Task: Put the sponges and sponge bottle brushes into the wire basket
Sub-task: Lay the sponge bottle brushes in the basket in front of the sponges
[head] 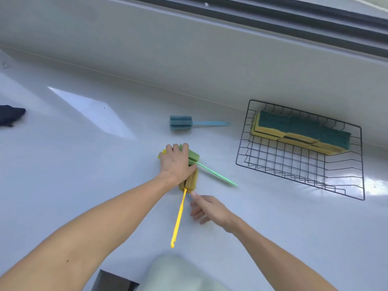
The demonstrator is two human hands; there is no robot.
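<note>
Sponges [302, 131] already lie in our wire basket [344, 192], right of frame. Our left hand [176, 162] grips the green brush [218, 174] and yellow brush [178, 219] at centre; our right hand [206, 208] hangs loosely open; the blue brush [181, 122] waits on the counter [84, 164].

no text, label, brand, number or sign can be read anywhere in view.

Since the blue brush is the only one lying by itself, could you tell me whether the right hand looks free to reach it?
Probably yes. The right hand holds nothing, and the blue brush lies alone on bare counter. The left hand and its two brushes sit just left of the direct path, so a slight detour may help.
</note>
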